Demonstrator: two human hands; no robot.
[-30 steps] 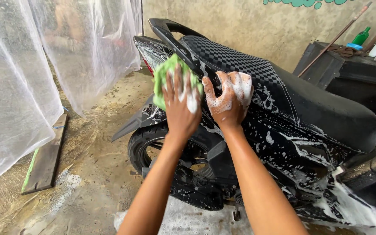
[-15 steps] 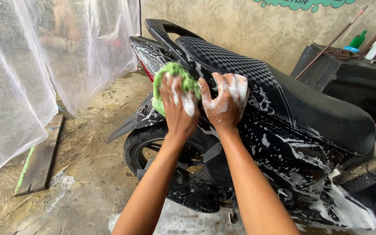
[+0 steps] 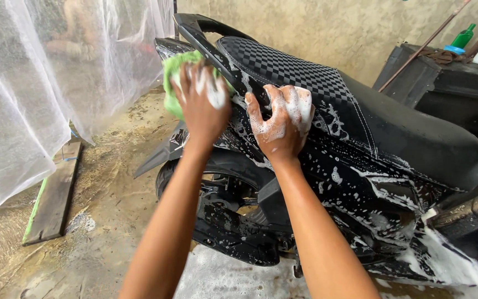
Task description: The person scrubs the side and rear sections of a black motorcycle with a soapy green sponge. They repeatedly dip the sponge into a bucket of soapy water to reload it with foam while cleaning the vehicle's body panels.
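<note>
A single head-worn camera looks forward and down along the person's own outstretched arms, from just behind them. It faces the rear flank of a soapy black motorcycle (image 3: 360, 182), close enough that the checkered black seat (image 3: 327, 94) fills the upper right. A translucent plastic sheet (image 3: 34, 99) bounds the left edge, a rough tan wall (image 3: 316, 27) the top, and wet concrete floor (image 3: 106, 221) lies below.

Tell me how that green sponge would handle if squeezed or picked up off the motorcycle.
The green sponge probably squashes easily: it bulges around the left hand pressing it. It is likely slippery, since white suds coat the fingers and the motorcycle's side panel. Soaked, it may feel heavier than it looks.
</note>
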